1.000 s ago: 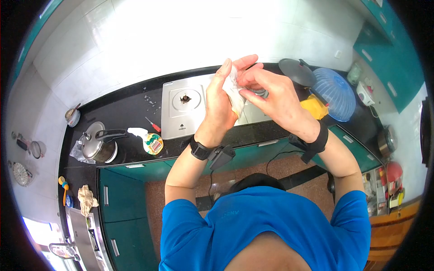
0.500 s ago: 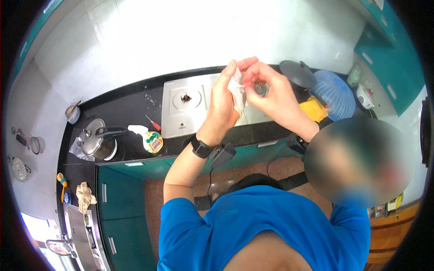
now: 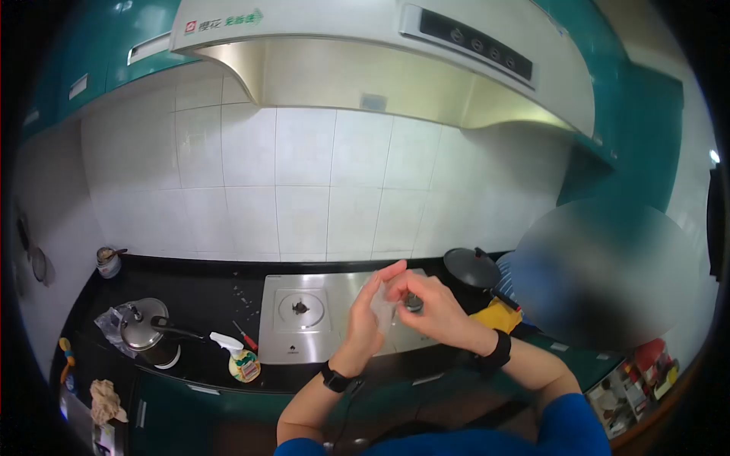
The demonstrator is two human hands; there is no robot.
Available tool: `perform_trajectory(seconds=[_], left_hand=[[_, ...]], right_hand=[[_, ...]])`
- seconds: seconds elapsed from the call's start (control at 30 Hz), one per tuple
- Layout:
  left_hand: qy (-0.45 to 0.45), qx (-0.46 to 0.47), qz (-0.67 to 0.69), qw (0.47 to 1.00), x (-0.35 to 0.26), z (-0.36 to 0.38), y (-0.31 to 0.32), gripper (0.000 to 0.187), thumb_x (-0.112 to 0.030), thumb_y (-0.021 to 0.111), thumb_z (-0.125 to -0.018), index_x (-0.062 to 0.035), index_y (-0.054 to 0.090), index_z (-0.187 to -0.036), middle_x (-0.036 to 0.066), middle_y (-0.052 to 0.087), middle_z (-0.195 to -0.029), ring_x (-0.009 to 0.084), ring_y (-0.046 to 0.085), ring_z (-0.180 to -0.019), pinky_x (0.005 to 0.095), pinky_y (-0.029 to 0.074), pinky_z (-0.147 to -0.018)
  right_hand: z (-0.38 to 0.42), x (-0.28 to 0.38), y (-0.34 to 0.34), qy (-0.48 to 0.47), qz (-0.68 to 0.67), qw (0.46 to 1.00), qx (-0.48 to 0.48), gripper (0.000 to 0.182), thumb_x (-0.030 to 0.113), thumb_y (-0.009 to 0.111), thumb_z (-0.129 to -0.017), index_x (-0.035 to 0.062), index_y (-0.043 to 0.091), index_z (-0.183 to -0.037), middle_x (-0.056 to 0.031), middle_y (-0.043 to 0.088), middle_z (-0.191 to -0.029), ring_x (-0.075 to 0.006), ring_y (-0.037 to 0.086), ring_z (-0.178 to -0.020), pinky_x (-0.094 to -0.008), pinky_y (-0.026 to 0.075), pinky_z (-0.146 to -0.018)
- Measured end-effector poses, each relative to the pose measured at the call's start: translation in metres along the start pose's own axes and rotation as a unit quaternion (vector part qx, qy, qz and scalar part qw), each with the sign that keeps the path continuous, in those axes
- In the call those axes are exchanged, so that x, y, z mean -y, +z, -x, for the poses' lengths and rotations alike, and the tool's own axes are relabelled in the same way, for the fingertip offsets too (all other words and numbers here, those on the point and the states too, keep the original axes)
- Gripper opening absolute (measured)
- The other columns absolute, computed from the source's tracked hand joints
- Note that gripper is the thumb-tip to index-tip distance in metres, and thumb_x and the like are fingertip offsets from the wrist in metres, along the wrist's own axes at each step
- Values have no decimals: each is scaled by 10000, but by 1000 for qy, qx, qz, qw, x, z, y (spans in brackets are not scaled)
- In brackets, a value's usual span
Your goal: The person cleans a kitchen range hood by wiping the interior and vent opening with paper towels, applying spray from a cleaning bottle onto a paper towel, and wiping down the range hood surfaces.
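Note:
Both hands are raised over the steel gas hob [image 3: 346, 346]. A thin whitish sheet [image 3: 386, 313], pale and partly see-through, lies against the palm side of my left hand [image 3: 365, 319], whose fingers point up and hold it. My right hand [image 3: 435, 313] is curled opposite, thumb and fingertips pinched at the sheet's edge. What the sheet is made of I cannot tell. Just behind the right fingers shows a dark round burner [image 3: 413, 302]; the other burner [image 3: 300, 308] sits further left on the hob.
Left of the hob lie a red-handled screwdriver [image 3: 245, 337], a spray bottle [image 3: 243, 365] and a pressure cooker [image 3: 148, 333]. On the right stand a dark lidded wok [image 3: 473, 269] and a yellow cloth [image 3: 498, 315]. A range hood [image 3: 342, 34] hangs overhead.
My view has tilted up, bringing the range hood and wall tiles into sight. Both hands appear lower in the view, still close together around the whitish sheet.

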State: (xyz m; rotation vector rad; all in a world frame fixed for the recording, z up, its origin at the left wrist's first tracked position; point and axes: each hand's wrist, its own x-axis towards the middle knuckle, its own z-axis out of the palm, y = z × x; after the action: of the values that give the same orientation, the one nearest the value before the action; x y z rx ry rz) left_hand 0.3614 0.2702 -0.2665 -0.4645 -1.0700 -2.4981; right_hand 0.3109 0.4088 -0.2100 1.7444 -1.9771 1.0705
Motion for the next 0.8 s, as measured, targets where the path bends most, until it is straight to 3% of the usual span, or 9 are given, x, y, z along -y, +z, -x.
perform_trajectory(seconds=[0.17, 0.3, 0.37, 0.5, 0.67, 0.8], left_hand=[[22, -32, 55, 998, 0, 1, -26, 533, -329, 354, -1050, 79, 463, -1376, 195, 508, -1415, 286, 500, -1285, 415, 358, -1122], [-15, -30, 114, 993, -2, -9, -52, 533, -349, 355, -1044, 74, 484, -1342, 214, 478, -1441, 300, 509, -1282, 441, 372, -1109], [-16, -25, 158, 987, 7, -17, -65, 540, -365, 361, -1040, 61, 482, -1349, 205, 487, -1437, 300, 515, -1277, 448, 370, -1113], [-52, -7, 228, 972, 23, -31, -83, 533, -372, 392, -1029, 47, 492, -1343, 180, 507, -1434, 296, 496, -1302, 450, 371, -1112], [-81, -10, 317, 945, 51, -49, -99, 461, -286, 436, -1018, 56, 500, -1321, 174, 525, -1416, 286, 501, -1309, 417, 381, -1116], [-100, -2, 328, 939, 56, -53, -101, 461, -283, 438, -1017, 55, 497, -1325, 175, 522, -1417, 289, 499, -1311, 424, 378, -1118]], right_hand=[[-12, -12, 25, 53, -12, 998, 31, 188, 11, 697, -824, 34, 622, -995, -76, 660, -924, -200, 667, -828, -310, 530, -745], [-26, -18, 39, 106, -8, 993, 56, 177, 20, 685, -862, 10, 626, -1029, -87, 668, -942, -192, 677, -852, -315, 540, -762], [-29, -20, 44, 171, -29, 983, 54, 167, 23, 667, -882, 4, 631, -1045, -91, 679, -960, -186, 680, -875, -315, 540, -767], [-26, -31, 46, 267, 46, 961, 55, 185, 58, 643, -913, 22, 639, -1095, -103, 713, -1000, -216, 712, -919, -324, 554, -813], [-16, -46, 29, 307, 144, 932, 130, 173, 158, 657, -929, 47, 660, -1062, -92, 728, -933, -211, 717, -871, -323, 543, -760], [-12, -51, 24, 324, 173, 920, 133, 177, 184, 659, -933, 52, 661, -1052, -88, 724, -909, -204, 712, -856, -326, 544, -769]])
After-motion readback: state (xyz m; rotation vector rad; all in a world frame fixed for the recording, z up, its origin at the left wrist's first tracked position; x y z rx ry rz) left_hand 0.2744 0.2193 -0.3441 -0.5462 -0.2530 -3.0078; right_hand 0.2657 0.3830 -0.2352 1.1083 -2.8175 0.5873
